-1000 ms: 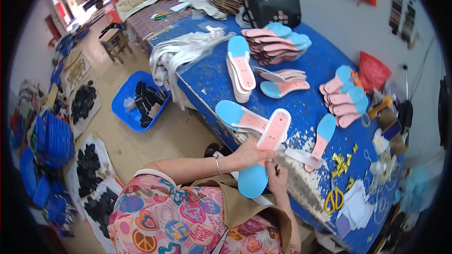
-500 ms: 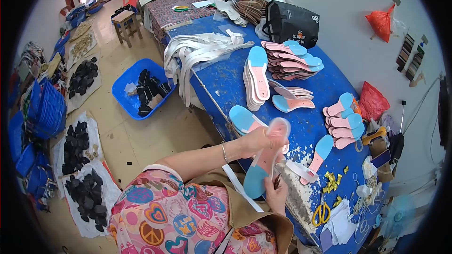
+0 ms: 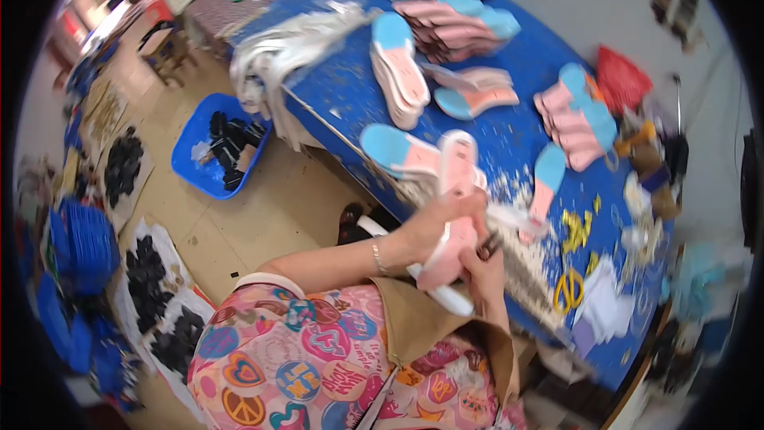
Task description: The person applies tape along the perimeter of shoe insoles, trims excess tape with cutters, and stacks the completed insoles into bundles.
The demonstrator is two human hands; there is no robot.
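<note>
A pink insole with a pale rim (image 3: 458, 161) is in my left hand (image 3: 450, 219), whose fingers wrap around its middle. Its lower end is pink and points toward my lap. My right hand (image 3: 484, 271) is closed at the insole's lower right edge, with a small dark metal-looking tool (image 3: 487, 247) in its fingers; blur hides its kind. A white strip (image 3: 447, 296) shows below the insole, and a pale strip (image 3: 517, 220) lies to its right. Just beyond my hands, a blue and pink insole (image 3: 390, 147) rests at the table edge.
Stacks of insoles (image 3: 454, 28) stand on the blue table (image 3: 318, 84). Yellow-handled scissors (image 3: 568, 290) and white papers (image 3: 606, 299) lie at right. White strips (image 3: 278, 56) hang over the left edge. A blue basin (image 3: 191, 163) with dark pieces sits on the floor.
The view has shifted and blurred. The held insole's lower end showed blue before and shows pink now. My right hand has moved up, closer to my left hand.
</note>
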